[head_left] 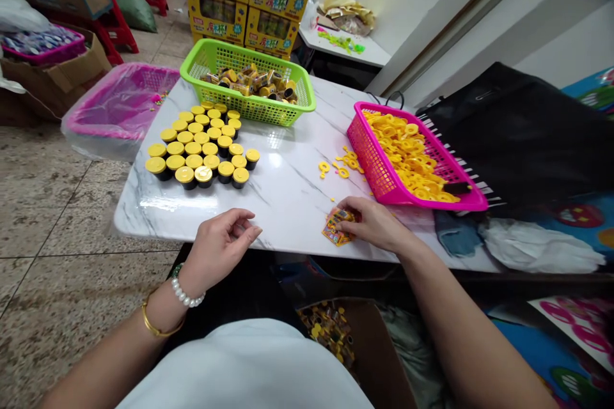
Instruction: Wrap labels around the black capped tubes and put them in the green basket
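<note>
My left hand (221, 244) is held over the table's front edge, fingers loosely curled and apart from the thumb, with nothing in it. My right hand (369, 222) grips a small bunch of colourful printed orange labels (333, 232) at the tabletop. To the left stand several small black cups with yellow lids (194, 162), packed close together in rows. Just beyond my right hand lie a few loose yellow plastic ring pieces (342, 172). More yellow ring pieces (400, 147) fill a pink basket (384, 180), which also holds a black object (456, 188).
A green basket (282, 116) of small wrapped cups (259, 82) stands at the table's back. Left of the table is a plastic-lined pink basket (103, 131). Yellow boxes (218, 13) are stacked behind. A black bag (522, 134) sits at right; an open carton (378, 358) is below the table.
</note>
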Tool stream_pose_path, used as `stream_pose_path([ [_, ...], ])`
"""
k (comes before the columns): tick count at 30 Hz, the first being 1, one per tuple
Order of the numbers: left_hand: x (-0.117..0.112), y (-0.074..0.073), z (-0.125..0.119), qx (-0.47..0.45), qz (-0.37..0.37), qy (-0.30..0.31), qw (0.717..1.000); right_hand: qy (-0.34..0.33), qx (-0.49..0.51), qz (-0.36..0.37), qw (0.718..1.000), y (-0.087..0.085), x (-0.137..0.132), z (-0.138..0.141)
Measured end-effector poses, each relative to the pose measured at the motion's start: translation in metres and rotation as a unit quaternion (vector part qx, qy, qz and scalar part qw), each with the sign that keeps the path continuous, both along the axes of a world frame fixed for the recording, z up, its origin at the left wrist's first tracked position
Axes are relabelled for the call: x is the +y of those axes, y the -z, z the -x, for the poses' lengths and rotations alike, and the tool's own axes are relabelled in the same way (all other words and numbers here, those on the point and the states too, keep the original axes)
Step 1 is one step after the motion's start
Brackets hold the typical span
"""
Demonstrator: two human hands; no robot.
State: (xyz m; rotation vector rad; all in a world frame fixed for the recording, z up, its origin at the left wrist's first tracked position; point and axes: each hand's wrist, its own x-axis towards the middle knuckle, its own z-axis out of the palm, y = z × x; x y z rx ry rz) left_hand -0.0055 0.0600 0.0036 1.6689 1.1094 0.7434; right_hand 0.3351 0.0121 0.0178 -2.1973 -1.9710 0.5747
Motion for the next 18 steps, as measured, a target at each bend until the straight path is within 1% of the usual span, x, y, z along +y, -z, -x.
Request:
stream_pose_path([
  [3, -0.001, 0.0, 0.001, -0.003, -0.008, -0.003, 1.0, -0.042, -0.004, -0.03, 0.999, -0.001, -0.002, 0.001],
  [6, -0.001, 0.002, 0.001, -0.007, -0.014, -0.002, 1.0, -0.056, -0.021, -0.085, 0.995, -0.001, -0.002, 0.0],
  [7, -0.001, 0.002, 0.002, -0.008, -0.016, 0.001, 1.0, -0.056, -0.027, -0.089, 0.994, -0.001, -0.001, -0.001],
  [9, 0.0, 0.004, 0.002, -0.01, -0.015, 0.004, 1.0, -0.052, -0.035, -0.075, 0.995, -0.001, 0.004, -0.003],
  [11, -0.001, 0.005, 0.003, -0.014, -0.013, 0.005, 1.0, -0.044, -0.031, -0.059, 0.997, -0.002, 0.01, -0.005],
  [13, -0.001, 0.006, 0.004, -0.02, -0.011, 0.002, 1.0, -0.037, -0.018, -0.058, 0.997, -0.001, 0.014, -0.006],
  [18, -0.003, 0.006, 0.005, -0.031, -0.02, -0.008, 0.999, -0.017, 0.007, -0.078, 0.997, 0.0, 0.01, -0.01],
])
